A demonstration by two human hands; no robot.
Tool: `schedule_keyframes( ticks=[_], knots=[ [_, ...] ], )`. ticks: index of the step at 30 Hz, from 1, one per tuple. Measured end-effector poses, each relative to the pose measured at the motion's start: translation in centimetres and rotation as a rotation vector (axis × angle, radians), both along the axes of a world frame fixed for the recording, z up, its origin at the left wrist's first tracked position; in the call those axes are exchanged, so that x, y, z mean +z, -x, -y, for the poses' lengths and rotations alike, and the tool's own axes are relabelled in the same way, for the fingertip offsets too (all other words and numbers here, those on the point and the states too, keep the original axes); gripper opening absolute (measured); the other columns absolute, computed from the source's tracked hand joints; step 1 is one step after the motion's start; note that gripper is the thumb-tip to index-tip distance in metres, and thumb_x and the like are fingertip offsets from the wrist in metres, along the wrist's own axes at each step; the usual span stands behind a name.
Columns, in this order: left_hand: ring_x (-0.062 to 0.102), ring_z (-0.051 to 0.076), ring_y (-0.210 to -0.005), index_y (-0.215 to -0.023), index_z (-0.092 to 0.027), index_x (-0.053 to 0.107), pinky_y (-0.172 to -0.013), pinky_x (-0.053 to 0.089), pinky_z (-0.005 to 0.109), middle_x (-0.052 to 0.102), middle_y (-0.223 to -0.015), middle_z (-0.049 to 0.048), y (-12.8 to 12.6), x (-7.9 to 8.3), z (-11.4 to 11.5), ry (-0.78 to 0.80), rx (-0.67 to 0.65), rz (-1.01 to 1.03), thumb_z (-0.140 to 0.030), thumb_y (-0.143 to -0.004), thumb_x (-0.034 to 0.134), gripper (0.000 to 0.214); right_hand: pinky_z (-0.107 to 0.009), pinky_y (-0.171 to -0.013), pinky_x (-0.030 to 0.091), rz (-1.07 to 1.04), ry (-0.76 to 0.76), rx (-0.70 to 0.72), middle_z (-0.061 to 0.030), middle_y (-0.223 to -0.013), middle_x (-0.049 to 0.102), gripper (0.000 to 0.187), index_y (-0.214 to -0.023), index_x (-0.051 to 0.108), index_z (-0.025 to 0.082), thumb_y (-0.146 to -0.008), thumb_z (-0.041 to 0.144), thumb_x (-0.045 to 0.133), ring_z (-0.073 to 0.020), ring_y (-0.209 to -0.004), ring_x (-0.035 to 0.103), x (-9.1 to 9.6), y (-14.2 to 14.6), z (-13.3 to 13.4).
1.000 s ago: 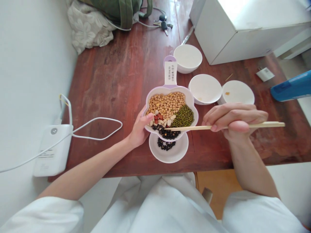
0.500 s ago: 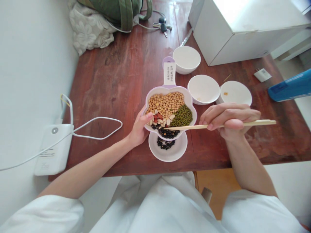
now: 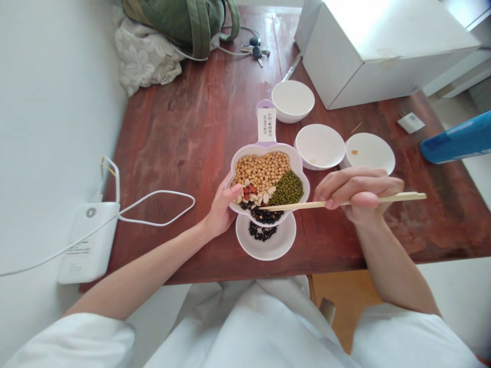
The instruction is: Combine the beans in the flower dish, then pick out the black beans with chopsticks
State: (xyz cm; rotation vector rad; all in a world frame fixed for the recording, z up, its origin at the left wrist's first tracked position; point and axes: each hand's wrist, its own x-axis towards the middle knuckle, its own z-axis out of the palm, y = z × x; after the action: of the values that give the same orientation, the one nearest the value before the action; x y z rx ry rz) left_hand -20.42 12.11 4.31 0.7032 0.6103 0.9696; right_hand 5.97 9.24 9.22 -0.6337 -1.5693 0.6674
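My left hand (image 3: 220, 209) grips a lilac-rimmed, flower-shaped divided dish (image 3: 297, 158) and holds it tilted above a small white plate (image 3: 266, 250). The dish holds yellow soybeans (image 3: 261, 171), green mung beans (image 3: 286, 188), pale and red beans (image 3: 255, 197), and black beans (image 3: 264, 216). More black beans (image 3: 263, 231) lie on the plate. My right hand (image 3: 358, 191) holds wooden chopsticks (image 3: 299, 205), whose tips reach the black beans in the dish.
Two white bowls (image 3: 292, 100) (image 3: 319, 146) and a white plate (image 3: 369, 156) stand on the reddish wooden table (image 3: 172, 153). A white box (image 3: 368, 66) is behind them, with a blue bottle (image 3: 456, 140) at right. Keys (image 3: 255, 51), a green bag (image 3: 184, 23) and a corded white device (image 3: 88, 243) lie around.
The whole scene sits slightly lower and further left in the view. The dish stays tilted over the plate, and the chopstick tips stay at the black beans.
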Motion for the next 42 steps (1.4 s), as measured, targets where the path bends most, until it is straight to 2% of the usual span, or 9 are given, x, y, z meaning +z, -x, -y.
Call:
schedule_keyframes(
  ticks=[15,21,26,37,42],
  knots=[
    [0.069,0.041,-0.139,-0.143,-0.023,0.069,-0.118,0.057,0.057,0.078,-0.139,0.0117,0.5,0.0,0.1,-0.017,-0.021,-0.035,-0.052,-0.086,0.079,0.065,-0.033,-0.046,0.061,-0.031,0.014,0.066,-0.0083,-0.064,0.074,0.047,-0.078,0.084,0.016,-0.105,0.050,0.066,-0.0218,-0.056,0.075,-0.1,0.1,0.2],
    [0.069,0.041,-0.138,-0.145,-0.024,0.068,-0.118,0.057,0.056,0.079,-0.135,0.0112,0.4,0.2,0.1,-0.010,-0.015,-0.039,-0.053,-0.085,0.081,0.068,-0.035,-0.041,0.060,-0.076,0.030,0.008,-0.0070,-0.059,0.072,0.043,-0.079,0.087,0.017,-0.103,0.049,0.070,-0.0232,-0.052,0.073,0.1,0.7,0.3],
    [0.070,0.041,-0.137,-0.147,-0.024,0.068,-0.120,0.057,0.056,0.082,-0.126,0.0100,0.4,0.0,0.1,-0.010,-0.006,-0.009,-0.049,-0.085,0.082,0.068,-0.035,-0.039,0.058,-0.108,0.028,0.012,-0.0068,-0.058,0.070,0.043,-0.078,0.087,0.017,-0.102,0.049,0.071,-0.0227,-0.051,0.072,0.2,1.0,0.4],
    [0.071,0.042,-0.136,-0.142,-0.023,0.070,-0.118,0.058,0.057,0.079,-0.136,0.0117,0.3,0.4,0.2,-0.004,-0.020,-0.013,-0.050,-0.085,0.081,0.064,-0.034,-0.041,0.059,-0.109,0.031,0.060,-0.0072,-0.060,0.071,0.051,-0.076,0.085,0.016,-0.106,0.051,0.063,-0.0214,-0.050,0.072,0.1,0.6,0.4],
    [0.072,0.041,-0.134,-0.147,-0.023,0.066,-0.118,0.058,0.057,0.080,-0.133,0.0113,0.4,0.3,0.1,0.007,-0.022,-0.019,-0.052,-0.084,0.082,0.071,-0.034,-0.034,0.054,-0.153,0.039,-0.013,-0.0059,-0.057,0.069,0.046,-0.075,0.086,0.019,-0.103,0.051,0.067,-0.0209,-0.045,0.068,0.3,1.3,0.4]
  ],
)
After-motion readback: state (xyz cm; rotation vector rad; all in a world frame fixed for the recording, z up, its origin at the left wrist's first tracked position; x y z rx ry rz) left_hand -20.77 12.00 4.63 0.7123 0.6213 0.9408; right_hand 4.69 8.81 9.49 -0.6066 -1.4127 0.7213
